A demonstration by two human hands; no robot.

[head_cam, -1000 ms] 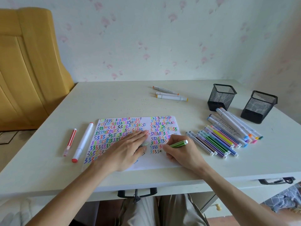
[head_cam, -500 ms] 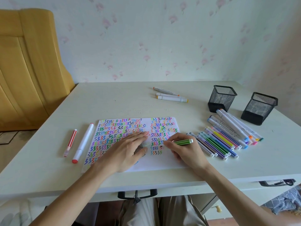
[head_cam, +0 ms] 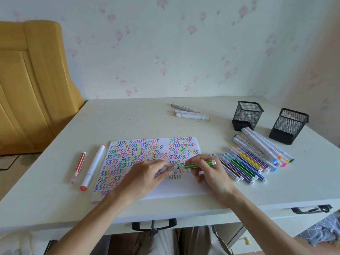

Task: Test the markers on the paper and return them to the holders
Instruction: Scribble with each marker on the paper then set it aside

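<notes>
A white paper (head_cam: 184,189) covered in coloured zigzag marks lies at the table's front. My right hand (head_cam: 214,174) grips a green striped marker (head_cam: 201,164), held level just above the paper with its tip pointing left. My left hand (head_cam: 145,178) pinches a clear cap (head_cam: 172,168) right at that tip. Two black mesh holders (head_cam: 246,115) (head_cam: 288,126) stand at the back right, and no markers show inside them.
A row of several thin striped markers (head_cam: 244,167) and several thick white markers (head_cam: 261,144) lies right of the paper. Three white markers (head_cam: 189,113) lie at the back. A red marker (head_cam: 79,166) and a white red-capped marker (head_cam: 93,167) lie to the left.
My right hand lifted the green marker off the paper and turned it level. My left hand rose from lying flat on the sheet and brought the cap to the marker's tip.
</notes>
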